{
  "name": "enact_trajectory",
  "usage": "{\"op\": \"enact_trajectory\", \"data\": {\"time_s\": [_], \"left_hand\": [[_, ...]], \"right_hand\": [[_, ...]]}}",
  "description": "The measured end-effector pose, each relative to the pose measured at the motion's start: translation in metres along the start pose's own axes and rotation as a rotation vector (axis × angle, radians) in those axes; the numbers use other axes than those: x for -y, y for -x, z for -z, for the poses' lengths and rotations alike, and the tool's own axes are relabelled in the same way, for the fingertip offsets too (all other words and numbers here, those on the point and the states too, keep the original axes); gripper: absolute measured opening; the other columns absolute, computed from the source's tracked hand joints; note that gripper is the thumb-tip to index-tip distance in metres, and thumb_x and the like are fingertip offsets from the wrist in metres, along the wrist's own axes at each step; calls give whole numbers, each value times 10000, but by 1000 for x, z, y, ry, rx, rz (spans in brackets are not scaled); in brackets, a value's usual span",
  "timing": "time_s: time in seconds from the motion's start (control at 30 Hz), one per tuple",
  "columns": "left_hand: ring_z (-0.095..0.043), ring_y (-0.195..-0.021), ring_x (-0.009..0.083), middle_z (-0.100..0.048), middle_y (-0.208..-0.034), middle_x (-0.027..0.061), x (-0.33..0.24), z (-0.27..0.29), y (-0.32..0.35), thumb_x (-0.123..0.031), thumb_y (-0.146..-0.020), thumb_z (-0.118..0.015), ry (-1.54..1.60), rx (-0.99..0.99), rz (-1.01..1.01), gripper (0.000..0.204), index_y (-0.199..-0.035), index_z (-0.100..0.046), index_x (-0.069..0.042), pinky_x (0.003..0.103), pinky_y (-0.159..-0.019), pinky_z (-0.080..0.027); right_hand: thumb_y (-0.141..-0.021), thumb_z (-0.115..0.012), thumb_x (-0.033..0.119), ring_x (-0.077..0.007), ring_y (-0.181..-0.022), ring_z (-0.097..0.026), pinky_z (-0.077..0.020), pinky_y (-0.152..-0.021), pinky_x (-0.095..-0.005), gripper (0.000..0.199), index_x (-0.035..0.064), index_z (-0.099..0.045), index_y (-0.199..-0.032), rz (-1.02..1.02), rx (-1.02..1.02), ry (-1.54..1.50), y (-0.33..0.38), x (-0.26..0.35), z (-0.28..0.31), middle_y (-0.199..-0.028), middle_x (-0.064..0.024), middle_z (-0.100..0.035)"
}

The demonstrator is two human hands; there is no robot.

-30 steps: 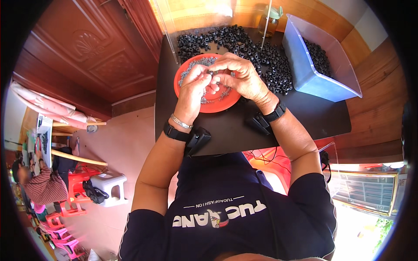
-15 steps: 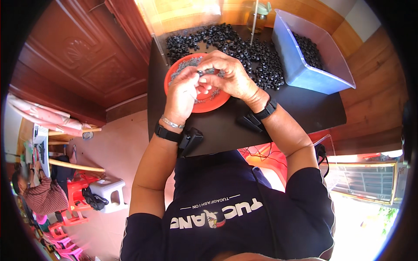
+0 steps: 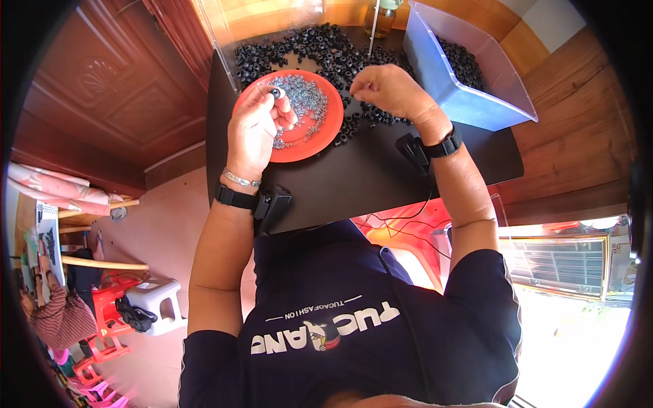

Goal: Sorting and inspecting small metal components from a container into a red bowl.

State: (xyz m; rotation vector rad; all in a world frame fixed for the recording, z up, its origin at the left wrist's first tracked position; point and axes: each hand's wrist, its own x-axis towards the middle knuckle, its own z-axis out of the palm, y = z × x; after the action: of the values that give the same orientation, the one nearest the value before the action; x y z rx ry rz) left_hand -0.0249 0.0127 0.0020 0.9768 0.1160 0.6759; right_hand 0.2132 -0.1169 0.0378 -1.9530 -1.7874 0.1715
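Observation:
My left hand (image 3: pixel 252 132) is over the left side of a round red plate (image 3: pixel 331 129). Its thumb and forefinger pinch a small black plastic knob (image 3: pixel 275 93), round with a pale centre. Small silver metal pieces (image 3: pixel 309 98), like tiny screws, are spread over the plate. To the right of the plate, my right hand (image 3: pixel 393 92) hovers above loose black knobs (image 3: pixel 330 41), its fingers bent together at the tips. Whether anything is between those fingertips is too small to tell.
A translucent blue bin (image 3: pixel 462 105) holding more black parts stands at the dark table's (image 3: pixel 326 194) right. A glass jar (image 3: pixel 379 24) is behind the heap. Cables (image 3: pixel 408 224) hang near the front edge. Far left, another person in a striped top (image 3: pixel 64 319) sits near stools (image 3: pixel 155 299).
My hands, together over the plate before, are now apart. My right hand has moved right, off the plate; my left keeps the black knob. The view has shifted slightly.

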Motion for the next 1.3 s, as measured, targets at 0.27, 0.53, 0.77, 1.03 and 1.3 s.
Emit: {"op": "enact_trajectory", "data": {"time_s": [0.27,0.53,0.77,1.03,1.3], "left_hand": [[-566,-748,187,-568,-847,62,0,-1,2,-175,-937,-451,-18,-12,28,162,-968,-538,-42,299,-700,-438],[-570,-740,183,-572,-847,64,1,-4,1,-164,-941,-440,-37,-13,23,161,-975,-536,-39,288,-681,-443],[-576,-736,181,-580,-846,65,2,-2,1,-160,-942,-450,-27,9,19,156,-984,-534,-36,283,-671,-446],[-581,-740,183,-587,-853,70,2,1,0,-166,-941,-459,-14,23,24,162,-993,-538,-34,283,-672,-448],[-585,-739,182,-590,-853,64,2,1,0,-168,-940,-461,-11,13,38,161,-986,-547,-40,280,-673,-449]], "right_hand": [[-740,-643,110,-291,-868,-635,-500,-763,-386,200,96,-688,-935,129,199,131,12,0,-12,-872,-100,-657],[-766,-595,104,-307,-879,-609,-494,-784,-391,116,84,-658,-862,77,130,269,2,-32,-30,-870,-104,-626],[-780,-586,105,-316,-858,-629,-499,-765,-405,93,87,-662,-830,144,80,297,2,-27,-29,-847,-114,-660],[-775,-577,110,-307,-852,-614,-491,-755,-400,109,73,-653,-843,75,58,324,8,-21,-2,-841,-102,-642],[-763,-570,92,-315,-840,-616,-489,-721,-417,77,77,-639,-791,76,206,505,7,-23,-18,-837,-109,-641]]}}
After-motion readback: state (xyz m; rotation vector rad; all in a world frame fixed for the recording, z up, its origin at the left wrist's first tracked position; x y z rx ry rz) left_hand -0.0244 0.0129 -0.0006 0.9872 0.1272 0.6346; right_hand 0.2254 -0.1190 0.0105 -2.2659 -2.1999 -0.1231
